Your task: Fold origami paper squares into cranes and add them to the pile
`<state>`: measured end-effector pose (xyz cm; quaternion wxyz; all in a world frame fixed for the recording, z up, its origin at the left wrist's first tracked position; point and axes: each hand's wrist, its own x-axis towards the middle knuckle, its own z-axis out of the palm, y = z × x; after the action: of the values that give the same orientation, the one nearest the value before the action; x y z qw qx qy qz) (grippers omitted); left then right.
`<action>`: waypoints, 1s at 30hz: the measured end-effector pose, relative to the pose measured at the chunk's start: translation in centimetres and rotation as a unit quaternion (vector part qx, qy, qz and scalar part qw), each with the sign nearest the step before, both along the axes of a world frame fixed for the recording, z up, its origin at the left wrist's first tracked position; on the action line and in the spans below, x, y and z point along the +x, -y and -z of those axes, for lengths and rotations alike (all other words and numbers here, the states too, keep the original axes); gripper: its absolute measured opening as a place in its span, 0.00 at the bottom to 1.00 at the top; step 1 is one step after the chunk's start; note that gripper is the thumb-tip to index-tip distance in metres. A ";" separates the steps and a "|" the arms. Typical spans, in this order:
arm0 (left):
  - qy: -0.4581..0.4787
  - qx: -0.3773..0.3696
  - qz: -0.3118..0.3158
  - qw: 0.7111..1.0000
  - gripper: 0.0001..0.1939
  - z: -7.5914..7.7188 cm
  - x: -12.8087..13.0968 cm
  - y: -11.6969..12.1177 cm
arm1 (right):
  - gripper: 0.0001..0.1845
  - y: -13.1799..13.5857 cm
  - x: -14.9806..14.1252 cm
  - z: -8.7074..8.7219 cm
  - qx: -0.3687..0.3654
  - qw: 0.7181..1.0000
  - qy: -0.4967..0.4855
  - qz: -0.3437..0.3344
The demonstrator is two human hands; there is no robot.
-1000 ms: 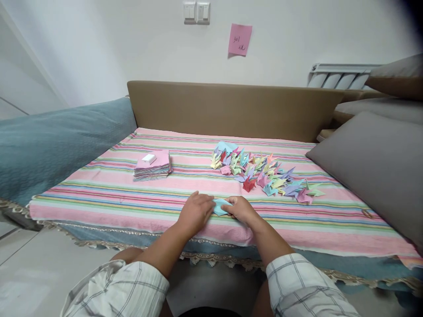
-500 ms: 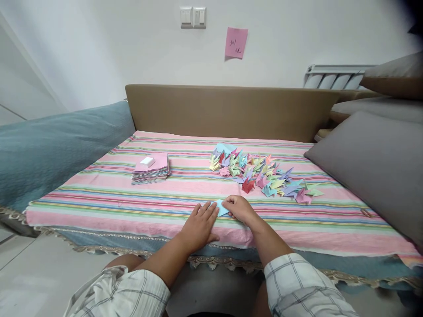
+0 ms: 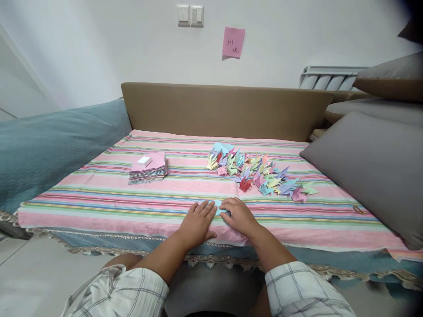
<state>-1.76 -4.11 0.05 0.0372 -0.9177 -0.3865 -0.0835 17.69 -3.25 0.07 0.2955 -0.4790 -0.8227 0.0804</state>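
Well — left hand flat, right hand curled, thumb apart — both touch folded blue paper on striped cloth.

Gap between stack and cranes

One left hand, one right hand and one light-blue paper are in view. There is one paper stack, one white block, one pink note, two switch plates, at least three cushions and over a dozen overlapping paper cranes.
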 end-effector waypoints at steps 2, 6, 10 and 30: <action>0.020 -0.004 -0.003 1.000 0.31 -0.2 0.0 -0.3 | 0.09 -0.2 0.3 0.2 -0.013 1.000 -0.007 -0.005; 0.077 -0.002 -0.016 0.997 0.17 -0.3 0.1 -1.2 | 0.09 -0.6 0.7 0.4 -0.032 0.999 -0.022 -0.014; 0.135 -0.019 -0.021 0.990 0.11 -0.3 0.3 -2.0 | 0.08 -0.8 0.7 0.5 -0.038 0.999 -0.027 -0.016; 0.154 0.000 -0.009 0.988 0.08 -0.2 0.3 -3.0 | 0.03 -0.3 0.5 -0.1 -0.048 0.998 -0.037 -0.014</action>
<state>-1.44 -1.10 0.22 -0.0223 -0.8903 -0.3963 -0.2231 18.18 -2.98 0.13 0.3010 -0.4779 -0.8130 0.1414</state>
